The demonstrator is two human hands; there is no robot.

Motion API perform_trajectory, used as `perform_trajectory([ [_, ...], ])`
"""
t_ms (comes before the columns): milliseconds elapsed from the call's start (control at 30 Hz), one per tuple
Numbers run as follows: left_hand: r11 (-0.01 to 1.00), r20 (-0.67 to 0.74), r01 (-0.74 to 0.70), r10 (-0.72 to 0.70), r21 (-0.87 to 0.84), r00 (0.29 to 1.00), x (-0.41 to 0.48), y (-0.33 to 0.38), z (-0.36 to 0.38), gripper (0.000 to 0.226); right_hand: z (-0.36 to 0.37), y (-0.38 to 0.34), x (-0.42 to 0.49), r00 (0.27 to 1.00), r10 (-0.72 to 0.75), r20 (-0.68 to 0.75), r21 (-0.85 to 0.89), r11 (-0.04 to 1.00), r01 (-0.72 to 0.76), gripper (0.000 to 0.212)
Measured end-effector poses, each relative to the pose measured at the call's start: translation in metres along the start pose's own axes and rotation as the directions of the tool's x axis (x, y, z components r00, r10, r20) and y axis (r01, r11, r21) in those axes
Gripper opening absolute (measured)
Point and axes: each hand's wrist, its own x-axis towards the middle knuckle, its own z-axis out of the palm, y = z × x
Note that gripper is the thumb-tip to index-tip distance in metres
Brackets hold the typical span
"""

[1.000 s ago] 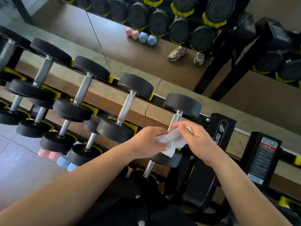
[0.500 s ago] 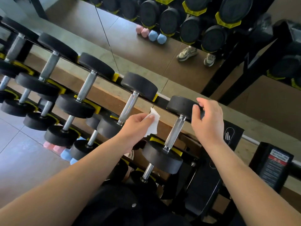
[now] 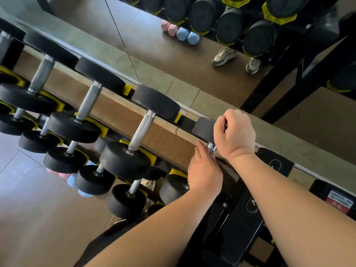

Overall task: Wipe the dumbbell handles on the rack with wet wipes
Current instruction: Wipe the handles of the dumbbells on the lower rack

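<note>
Red-and-white label (image 3: 339, 201) on the black frame at right: text too blurred to read. End plate (image 3: 275, 164) shows only part of an outline logo. Your left hand (image 3: 205, 171) is wrapped round the handle (image 3: 211, 147) of the rightmost dumbbell (image 3: 202, 128) on the top tier of the rack (image 3: 185, 123), hiding most of the handle. Your right hand (image 3: 235, 132) is curled over that dumbbell's far head. The neighbouring dumbbell (image 3: 141, 130) sits to its left on a yellow saddle (image 3: 178, 118). Mirror (image 3: 173, 60) behind the rack. Small pink and blue dumbbells (image 3: 72, 180) on the floor, lower left.
</note>
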Motion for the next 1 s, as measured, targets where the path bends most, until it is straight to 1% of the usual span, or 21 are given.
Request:
perform_trajectory([
  [33, 1.0, -0.04, -0.003, 0.003, 0.016, 0.999, -0.002, 0.001, 0.002, 0.061, 0.0, 0.0, 0.0, 1.0, -0.007, -0.009, 0.006, 1.0, 0.007, 0.029],
  [67, 0.999, -0.039, -0.005, 0.007, 0.037, 0.999, -0.003, 0.001, 0.003, 0.062, 0.0, 0.001, -0.001, 1.0, -0.014, -0.018, 0.01, 1.0, 0.015, 0.028],
  [133, 0.991, 0.064, 0.034, -0.042, 0.131, 0.997, 0.0, 0.003, -0.003, 0.068, 0.001, 0.002, -0.002, 0.999, -0.026, -0.023, 0.023, 0.999, 0.026, 0.028],
  [167, 0.975, 0.125, 0.062, -0.09, 0.212, 0.988, 0.002, 0.003, -0.01, 0.073, 0.001, 0.003, -0.002, 0.999, -0.032, -0.023, 0.032, 0.999, 0.033, 0.028],
  [233, 0.93, 0.231, 0.068, -0.16, 0.361, 0.96, 0.004, 0.003, -0.031, 0.069, 0.001, 0.003, -0.001, 0.999, -0.038, -0.026, 0.045, 0.998, 0.039, 0.029],
  [333, 0.869, 0.417, -0.098, -0.132, 0.485, 0.899, -0.018, -0.005, -0.065, 0.05, 0.002, 0.004, -0.002, 0.999, -0.034, -0.032, 0.06, 0.998, 0.036, 0.03],
  [367, 0.86, 0.446, -0.131, -0.121, 0.493, 0.887, -0.027, -0.009, -0.073, 0.044, 0.002, 0.004, -0.002, 0.999, -0.033, -0.033, 0.063, 0.997, 0.035, 0.03],
  [400, 0.873, 0.438, -0.13, -0.103, 0.47, 0.893, -0.033, -0.011, -0.08, 0.038, 0.002, 0.004, -0.002, 0.999, -0.03, -0.034, 0.066, 0.997, 0.032, 0.03],
  [433, 0.904, 0.384, -0.093, -0.083, 0.418, 0.919, -0.034, -0.012, -0.084, 0.031, 0.002, 0.004, -0.002, 0.999, -0.025, -0.033, 0.067, 0.997, 0.027, 0.031],
  [467, 0.939, 0.293, -0.036, -0.07, 0.341, 0.954, -0.032, -0.009, -0.086, 0.026, 0.002, 0.004, -0.002, 0.999, -0.018, -0.028, 0.07, 0.997, 0.02, 0.031],
  [500, 0.966, 0.183, 0.024, -0.073, 0.258, 0.98, -0.025, -0.005, -0.084, 0.027, 0.001, 0.004, -0.002, 1.0, -0.014, -0.023, 0.075, 0.997, 0.016, 0.031],
  [533, 0.981, 0.102, 0.046, -0.067, 0.191, 0.993, -0.018, -0.002, -0.08, 0.032, 0.001, 0.004, -0.002, 1.0, -0.012, -0.022, 0.079, 0.997, 0.014, 0.031],
  [567, 0.988, 0.069, 0.042, -0.053, 0.151, 0.996, -0.01, 0.001, -0.069, 0.039, 0.002, 0.004, -0.002, 1.0, -0.01, -0.025, 0.079, 0.997, 0.012, 0.032],
  [600, 0.992, 0.077, 0.026, -0.036, 0.122, 0.996, -0.008, 0.005, -0.059, 0.048, 0.002, 0.003, -0.002, 1.0, -0.005, -0.031, 0.074, 0.997, 0.008, 0.032],
  [667, 0.994, 0.165, -0.007, -0.012, 0.11, 0.986, -0.009, 0.011, -0.033, 0.063, 0.004, 0.004, -0.002, 0.999, 0.0, -0.042, 0.065, 0.998, 0.002, 0.032],
  [767, 0.949, 0.208, -0.099, 0.037, 0.299, 0.977, -0.015, 0.006, -0.014, 0.074, 0.004, 0.005, -0.003, 0.999, -0.016, -0.049, 0.062, 0.998, 0.019, 0.032],
  [833, 0.878, 0.273, -0.223, 0.11, 0.424, 0.956, -0.023, -0.007, -0.023, 0.08, 0.003, 0.005, -0.002, 0.998, -0.024, -0.051, 0.057, 0.998, 0.027, 0.031],
  [867, 0.845, 0.34, -0.287, 0.134, 0.451, 0.931, -0.028, -0.014, -0.034, 0.079, 0.004, 0.005, -0.002, 0.998, -0.025, -0.052, 0.058, 0.998, 0.028, 0.031],
  [933, 0.804, 0.444, -0.377, 0.159, 0.46, 0.882, -0.044, -0.027, -0.055, 0.068, 0.004, 0.005, -0.003, 0.999, -0.023, -0.05, 0.067, 0.997, 0.026, 0.031],
  [967, 0.808, 0.445, -0.382, 0.168, 0.449, 0.879, -0.051, -0.03, -0.063, 0.061, 0.003, 0.005, -0.003, 0.998, -0.022, -0.051, 0.067, 0.997, 0.025, 0.031],
  [1000, 0.819, 0.41, -0.363, 0.175, 0.444, 0.895, -0.056, -0.029, -0.07, 0.054, 0.003, 0.005, -0.002, 0.998, -0.023, -0.051, 0.064, 0.998, 0.026, 0.031],
])
